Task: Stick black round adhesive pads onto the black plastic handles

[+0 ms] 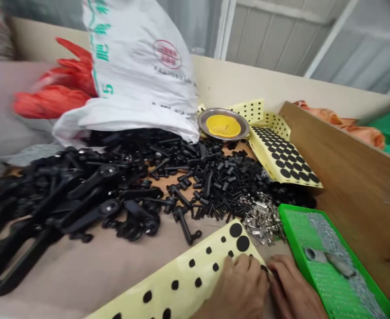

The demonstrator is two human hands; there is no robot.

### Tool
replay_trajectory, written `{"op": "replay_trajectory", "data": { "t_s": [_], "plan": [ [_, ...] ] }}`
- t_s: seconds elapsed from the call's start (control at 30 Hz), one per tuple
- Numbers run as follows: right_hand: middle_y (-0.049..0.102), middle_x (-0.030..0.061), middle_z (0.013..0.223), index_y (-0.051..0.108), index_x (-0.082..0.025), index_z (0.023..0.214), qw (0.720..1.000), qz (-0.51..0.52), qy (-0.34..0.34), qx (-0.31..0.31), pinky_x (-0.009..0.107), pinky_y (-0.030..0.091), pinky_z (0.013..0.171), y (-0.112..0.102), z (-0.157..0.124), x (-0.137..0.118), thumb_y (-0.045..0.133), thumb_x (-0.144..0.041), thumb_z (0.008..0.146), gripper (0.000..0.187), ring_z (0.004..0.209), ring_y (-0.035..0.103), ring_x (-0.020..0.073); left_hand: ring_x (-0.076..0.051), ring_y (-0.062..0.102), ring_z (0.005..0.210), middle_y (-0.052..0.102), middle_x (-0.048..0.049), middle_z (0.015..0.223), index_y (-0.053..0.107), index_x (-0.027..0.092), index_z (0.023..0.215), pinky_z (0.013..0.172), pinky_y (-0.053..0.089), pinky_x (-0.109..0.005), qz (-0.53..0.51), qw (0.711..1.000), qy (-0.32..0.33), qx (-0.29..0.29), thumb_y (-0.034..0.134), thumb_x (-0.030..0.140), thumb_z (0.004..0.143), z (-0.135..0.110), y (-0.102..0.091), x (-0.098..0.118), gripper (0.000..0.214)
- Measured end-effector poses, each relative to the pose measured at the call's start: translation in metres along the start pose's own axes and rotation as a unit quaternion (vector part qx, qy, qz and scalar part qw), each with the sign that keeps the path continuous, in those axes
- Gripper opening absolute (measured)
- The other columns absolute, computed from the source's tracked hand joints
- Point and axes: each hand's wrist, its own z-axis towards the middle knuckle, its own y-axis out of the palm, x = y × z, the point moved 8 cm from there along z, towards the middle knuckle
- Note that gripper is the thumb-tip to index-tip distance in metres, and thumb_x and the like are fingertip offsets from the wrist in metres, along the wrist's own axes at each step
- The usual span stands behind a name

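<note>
Glossy yellow backing paper is showing beside matt black plastic parts, polished steel dish and smooth wood board.

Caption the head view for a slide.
Hands at a yellow sheet of black dots, beside a heap of black plastic parts.

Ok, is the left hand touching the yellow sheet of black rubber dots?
Touching: the head view shows the left hand lying on the yellow sheet of black rubber dots, with no gap.

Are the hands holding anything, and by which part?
The left hand holds the dotted yellow sheet near its corner; whether the right hand holds anything cannot be told.
</note>
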Motion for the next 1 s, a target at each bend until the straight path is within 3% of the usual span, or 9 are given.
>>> {"op": "replay_trajectory", "data": {
  "t_s": [0.13,0.27,0.43,0.67,0.9,1.0],
  "plan": [
    [0.065,0.0104,0.086,0.052,-0.021,0.092,0.998,-0.056,-0.032,0.02,0.033,0.06,0.063,0.0,0.01,-0.014,0.038,-0.016,0.085,0.016,0.074,0.069,0.0221,-0.022,0.053,0.08,0.059,-0.005,0.09,0.053,0.016,0.099,0.06,0.042,-0.034,-0.005,0.999,0.011,-0.04,0.047,0.025,0.087,-0.001,0.001,0.003,0.015],
    [0.06,0.0065,0.077,0.048,-0.022,0.083,1.0,-0.022,-0.014,-0.012,0.031,0.058,0.058,0.003,0.015,-0.017,0.035,-0.015,0.086,0.015,0.066,0.066,0.0199,-0.021,0.052,0.08,0.058,-0.0039,0.089,0.053,0.017,0.097,0.059,0.04,-0.032,0.002,0.999,0.009,-0.04,0.048,0.028,0.088,-0.001,0.002,0.001,0.015],
    [0.054,0.0034,0.071,0.043,-0.024,0.075,0.998,0.029,0.001,-0.064,0.029,0.055,0.055,0.003,0.017,-0.018,0.033,-0.014,0.089,0.02,0.061,0.062,0.0173,-0.02,0.051,0.075,0.058,-0.0023,0.085,0.055,0.019,0.094,0.056,0.036,-0.03,0.019,1.0,0.018,-0.009,0.05,0.029,0.088,0.0,0.004,0.001,0.012],
    [0.055,0.0051,0.071,0.045,-0.023,0.076,0.999,-0.005,-0.015,-0.043,0.032,0.055,0.057,0.004,0.016,-0.021,0.035,-0.015,0.089,0.018,0.064,0.062,0.02,-0.018,0.049,0.071,0.061,-0.0036,0.088,0.058,0.018,0.097,0.054,0.032,-0.032,0.073,0.995,-0.01,0.071,0.053,0.029,0.086,-0.008,0.001,0.005,0.016],
    [0.054,0.0033,0.07,0.043,-0.023,0.073,0.996,0.073,0.015,-0.056,0.029,0.052,0.057,-0.002,0.013,-0.027,0.034,-0.015,0.089,0.02,0.064,0.059,0.0177,-0.019,0.051,0.075,0.062,-0.005,0.093,0.06,0.019,0.097,0.055,0.033,-0.031,0.054,0.998,0.0,0.027,0.051,0.029,0.087,-0.006,0.003,0.004,0.017],
    [0.055,0.0028,0.07,0.044,-0.023,0.071,0.993,0.103,0.016,-0.049,0.028,0.052,0.059,-0.006,0.014,-0.03,0.037,-0.015,0.089,0.02,0.065,0.059,0.0175,-0.019,0.052,0.076,0.062,-0.0051,0.096,0.06,0.019,0.095,0.055,0.035,-0.031,0.051,0.998,-0.002,0.034,0.053,0.028,0.086,-0.006,0.005,0.006,0.015]
  ]
}}
